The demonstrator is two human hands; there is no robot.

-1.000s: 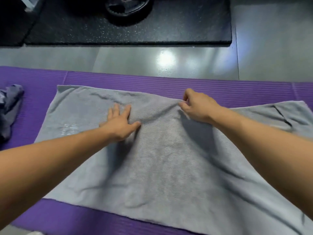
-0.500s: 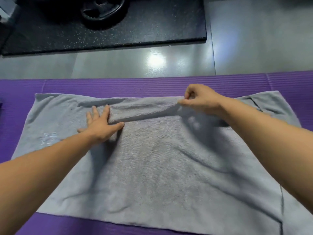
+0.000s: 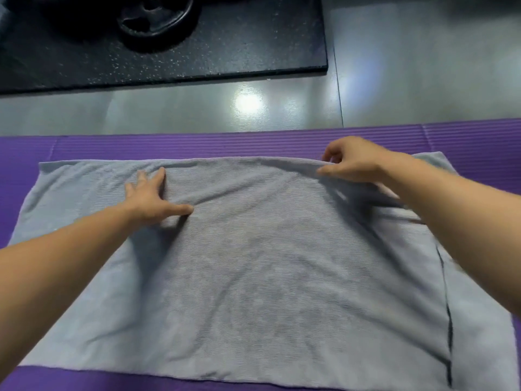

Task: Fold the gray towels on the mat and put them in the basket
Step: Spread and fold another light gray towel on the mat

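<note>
Towel [image 3: 267,277] pinched at its far hem between curled right fingers [image 3: 328,170], raised slightly there; left fingers [image 3: 158,179] spread flat, pressing the cloth just short of that hem. Long axis left to right beneath both, rest lying nearer the body on the purple mat [image 3: 225,145].

Left hand [image 3: 149,201], right hand [image 3: 355,162]: bare; both forearms bare up to frame edge.

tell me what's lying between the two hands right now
Only the gray towel: a raised wrinkle of cloth runs from the left hand to the right hand, which pinches its far edge. The head view shows this.
</note>
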